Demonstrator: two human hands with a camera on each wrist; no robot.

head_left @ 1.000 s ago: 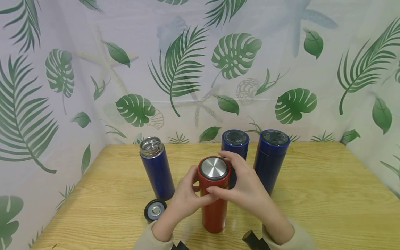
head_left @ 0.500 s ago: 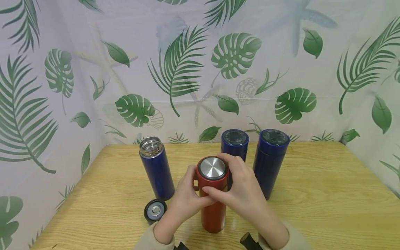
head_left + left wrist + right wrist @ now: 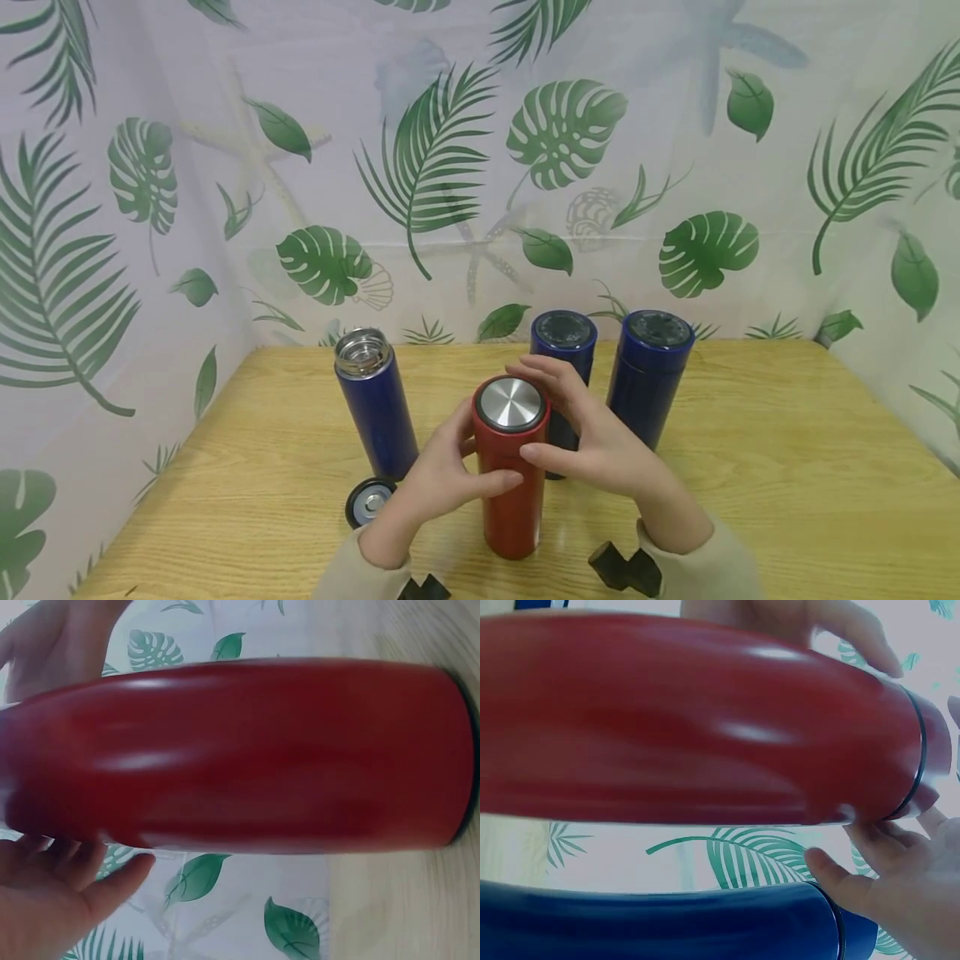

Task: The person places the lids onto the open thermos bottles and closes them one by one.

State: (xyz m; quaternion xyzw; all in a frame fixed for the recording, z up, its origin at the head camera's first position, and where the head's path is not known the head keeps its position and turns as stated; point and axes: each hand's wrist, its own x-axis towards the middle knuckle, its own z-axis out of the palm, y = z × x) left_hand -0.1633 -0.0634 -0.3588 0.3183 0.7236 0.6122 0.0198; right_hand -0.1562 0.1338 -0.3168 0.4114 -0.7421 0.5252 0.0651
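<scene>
A red vacuum flask [image 3: 513, 500] with a brushed-metal lid top [image 3: 512, 403] stands upright on the table in the head view. My left hand [image 3: 442, 475] holds its upper body, thumb across the front and fingers partly hidden behind. Around the lid end, my right hand [image 3: 588, 429] is spread loosely, with its thumb extended toward the front and its fingers raised at the far rim. In the right wrist view, the thumb [image 3: 829, 866] stands off the red wall. A dark seam [image 3: 922, 750] separates lid and body there.
An uncapped blue flask [image 3: 378, 417] stands at left, its steel mouth showing. A black-rimmed lid [image 3: 369, 500] lies before it, underside up. Two capped blue flasks, one nearer [image 3: 564, 342] and one farther right [image 3: 652, 375], stand behind my right hand. Leaf-printed cloth hangs behind the table [image 3: 787, 467].
My right hand has loosened around the lid: its fingers lift and its thumb shifts right. The left thumb now shows more fully across the red flask, which stays in place.
</scene>
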